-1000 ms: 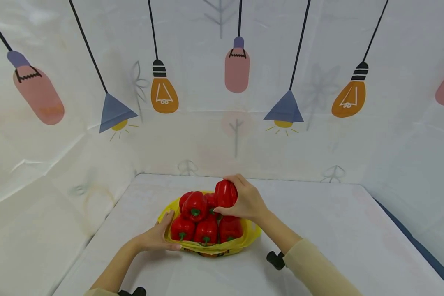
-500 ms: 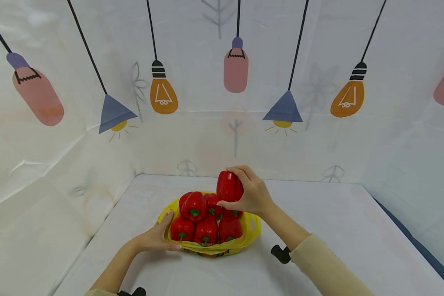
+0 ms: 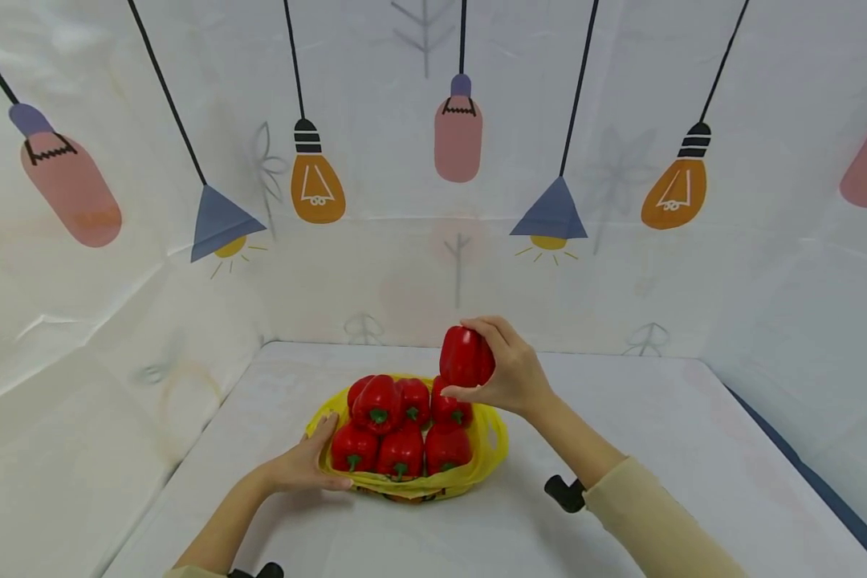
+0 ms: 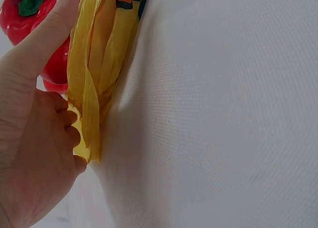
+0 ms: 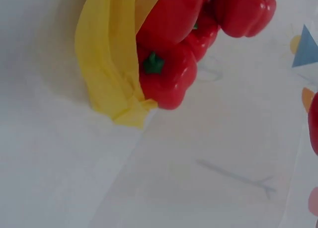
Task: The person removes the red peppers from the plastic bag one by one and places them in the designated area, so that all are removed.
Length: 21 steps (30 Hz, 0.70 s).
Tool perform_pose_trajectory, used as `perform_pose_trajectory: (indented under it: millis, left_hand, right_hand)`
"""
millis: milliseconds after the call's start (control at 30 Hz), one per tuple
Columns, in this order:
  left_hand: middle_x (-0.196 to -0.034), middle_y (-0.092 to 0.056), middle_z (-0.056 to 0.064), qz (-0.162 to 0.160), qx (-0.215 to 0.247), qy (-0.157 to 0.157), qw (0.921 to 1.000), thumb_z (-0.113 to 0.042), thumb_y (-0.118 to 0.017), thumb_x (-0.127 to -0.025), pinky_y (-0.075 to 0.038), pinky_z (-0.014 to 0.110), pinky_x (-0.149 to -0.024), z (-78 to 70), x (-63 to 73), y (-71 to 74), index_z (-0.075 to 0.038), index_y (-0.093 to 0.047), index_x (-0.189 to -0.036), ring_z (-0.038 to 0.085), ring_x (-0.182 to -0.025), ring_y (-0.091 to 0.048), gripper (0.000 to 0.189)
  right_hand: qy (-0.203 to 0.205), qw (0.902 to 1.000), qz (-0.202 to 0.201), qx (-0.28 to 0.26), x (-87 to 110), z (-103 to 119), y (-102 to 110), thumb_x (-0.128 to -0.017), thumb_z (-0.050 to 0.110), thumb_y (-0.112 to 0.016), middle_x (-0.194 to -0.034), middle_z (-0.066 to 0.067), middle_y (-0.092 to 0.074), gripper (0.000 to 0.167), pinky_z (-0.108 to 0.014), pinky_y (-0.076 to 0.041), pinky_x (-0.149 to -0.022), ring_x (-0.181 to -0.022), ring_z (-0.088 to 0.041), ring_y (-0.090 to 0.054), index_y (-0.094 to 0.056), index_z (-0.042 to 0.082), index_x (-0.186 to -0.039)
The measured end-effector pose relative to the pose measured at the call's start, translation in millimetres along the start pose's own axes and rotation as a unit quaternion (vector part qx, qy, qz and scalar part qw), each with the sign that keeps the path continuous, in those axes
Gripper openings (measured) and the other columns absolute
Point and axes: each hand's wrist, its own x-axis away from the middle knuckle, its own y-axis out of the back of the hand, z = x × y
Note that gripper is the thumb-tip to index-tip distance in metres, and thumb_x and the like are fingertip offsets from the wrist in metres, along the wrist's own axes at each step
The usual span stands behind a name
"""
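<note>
A yellow plastic bag (image 3: 493, 459) spreads on the table, rolled down round several red bell peppers (image 3: 377, 405) with green stems. At its left side my left hand (image 3: 305, 463) grips it; in the left wrist view the thumb lies along the front and the curled fingers (image 4: 73, 136) press into the yellow plastic. Above the bag's right part, my right hand (image 3: 513, 373) holds one red bell pepper (image 3: 465, 357) between thumb and fingers. The right wrist view catches only a sliver of this pepper (image 5: 313, 123) at its right edge; the hand is outside that view.
The bag stands on a white-covered table (image 3: 665, 466). Behind it hangs a white backdrop (image 3: 397, 265) printed with lamps and bulbs. A dark blue strip (image 3: 802, 461) runs along the table's right side. A black wrist mount (image 3: 565, 493) sits at the right sleeve.
My right hand has lifted its bell pepper up and to the right, uncovering another pepper beneath it. The left hand has stayed at the bag's left side.
</note>
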Motion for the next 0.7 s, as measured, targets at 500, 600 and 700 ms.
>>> perform_pose_trajectory:
  millis: [500, 600, 700]
  left_hand:
    - [-0.157, -0.003, 0.028, 0.003, -0.003, -0.011, 0.9999, -0.047, -0.079, -0.075, -0.001, 0.068, -0.108, 1.4, -3.4, -0.7, 0.006, -0.005, -0.151, 0.045, -0.143, 0.002, 0.119]
    - [-0.157, -0.003, 0.028, 0.002, -0.003, -0.013, 0.9999, -0.047, -0.079, -0.075, 0.001, 0.067, -0.108, 1.5, -3.3, -0.8, 0.007, -0.005, -0.151, 0.044, -0.143, 0.003, 0.119]
    - [-0.156, -0.003, 0.029, 0.003, 0.000, -0.013, 0.9999, -0.047, -0.079, -0.075, 0.001, 0.068, -0.108, 1.4, -2.4, -0.6, 0.007, -0.005, -0.151, 0.045, -0.143, 0.004, 0.119]
  right_hand:
    - [-0.028, 0.9983, -0.025, 0.044, 23.4, -24.9, 40.3, -0.065, 0.045, -0.086, -0.120, -0.012, -0.055, 0.083, -0.049, -0.057, -0.076, -0.108, -0.030, -0.057, -0.051, 0.002, -0.127]
    - [-0.033, 0.9978, -0.028, 0.051, 28.0, -30.0, 46.6, -0.058, 0.035, -0.091, -0.120, -0.012, -0.056, 0.086, -0.050, -0.057, -0.075, -0.108, -0.031, -0.057, -0.051, 0.001, -0.126]
    - [-0.036, 0.9973, -0.031, 0.056, 32.4, -34.3, 51.4, -0.056, 0.033, -0.092, -0.120, -0.012, -0.056, 0.087, -0.051, -0.057, -0.073, -0.107, -0.031, -0.057, -0.052, 0.001, -0.126]
